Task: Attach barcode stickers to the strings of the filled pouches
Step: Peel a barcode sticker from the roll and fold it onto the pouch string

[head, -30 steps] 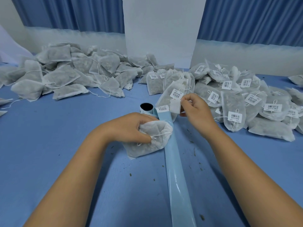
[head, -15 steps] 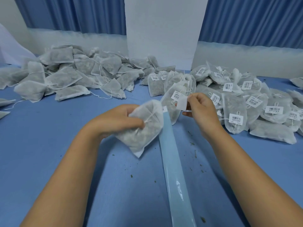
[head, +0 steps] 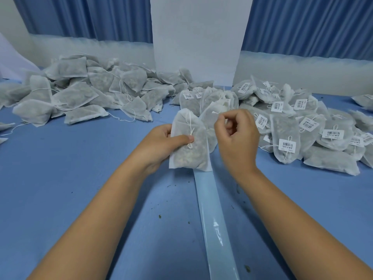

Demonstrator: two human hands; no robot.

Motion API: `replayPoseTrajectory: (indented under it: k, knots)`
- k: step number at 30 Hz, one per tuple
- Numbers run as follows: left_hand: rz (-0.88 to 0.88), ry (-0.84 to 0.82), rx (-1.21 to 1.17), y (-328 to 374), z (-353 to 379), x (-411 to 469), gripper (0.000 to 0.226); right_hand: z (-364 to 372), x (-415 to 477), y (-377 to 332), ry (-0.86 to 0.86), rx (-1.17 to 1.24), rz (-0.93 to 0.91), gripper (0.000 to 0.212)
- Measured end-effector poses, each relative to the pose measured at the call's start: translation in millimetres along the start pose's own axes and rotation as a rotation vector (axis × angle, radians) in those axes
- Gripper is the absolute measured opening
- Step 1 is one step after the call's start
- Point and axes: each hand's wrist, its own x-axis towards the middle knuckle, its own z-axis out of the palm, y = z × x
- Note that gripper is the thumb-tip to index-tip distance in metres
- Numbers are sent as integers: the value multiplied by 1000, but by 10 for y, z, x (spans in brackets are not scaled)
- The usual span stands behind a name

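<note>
Backing strip: a pale blue glossy strip lies on the blue table, running from the near edge straight away to under the held pouch.
Crumbs: small dark specks are scattered on the table on both sides of the strip.
Left hand: the left hand grips the held pouch by its left edge, thumb pressed across the front, fingers behind.
Held pouch: upright, lifted above the far end of the strip, between the two hands.
String: the white string runs down the pouch front to a knot just beside the thumb tip.
Right hand: the right hand is just right of the pouch, fingers curled, thumb and forefinger close together. It is blurred, so I cannot tell whether it pinches anything.
Labelled pile: pouches with barcode stickers are heaped to the right and behind the hands.
Unlabelled pile: plain pouches are heaped far left.
Backdrop: a white panel stands between blue curtains.
</note>
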Motion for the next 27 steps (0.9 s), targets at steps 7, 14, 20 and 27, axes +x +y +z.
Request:
replayPoseTrajectory:
  k: [7,14,20,27]
  knots:
    - [41,53,27,-27,29,33,29,116,-154,-69,-178,32,-100,11]
    - [110,16,106,-52,36,35,26,150,-181,-58,-262,28,-24,8]
    - [98,-122,50,-29,-16,11,22,120,-150,-45,-370,70,16,18]
    - [27,39,-70,-88,-30,106,20,77,-93,-15,-427,128,59,31]
